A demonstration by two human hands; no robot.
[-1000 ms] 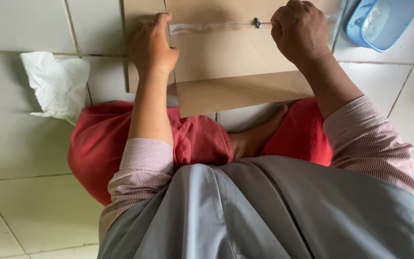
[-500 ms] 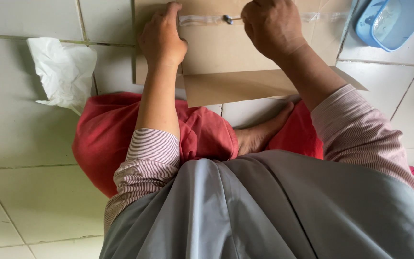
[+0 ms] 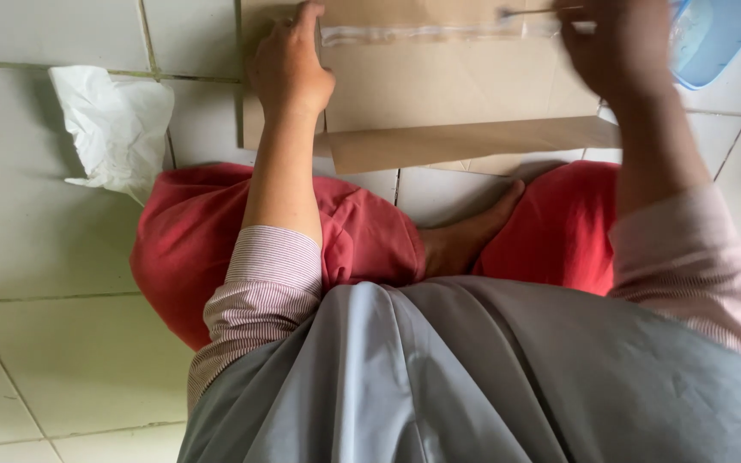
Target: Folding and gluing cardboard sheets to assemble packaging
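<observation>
A brown cardboard box (image 3: pixel 439 94) lies on the tiled floor in front of my crossed legs. A strip of clear tape (image 3: pixel 422 33) runs along its top seam. My left hand (image 3: pixel 289 69) presses flat on the box's left part, fingers at the tape's left end. My right hand (image 3: pixel 619 51), blurred by motion, is shut on a thin metal tool (image 3: pixel 529 12) whose tip points left at the tape line. The box's near flap (image 3: pixel 473 144) sticks out toward me.
A crumpled white plastic bag (image 3: pixel 113 124) lies on the floor to the left. A blue plastic container (image 3: pixel 718 39) sits at the upper right beside the box. My bare foot (image 3: pixel 473 231) rests just below the flap, between red trouser legs.
My right hand with the thin tool slid left along the tape line, then swung back to the right. My left hand has stayed pressed on the box.
</observation>
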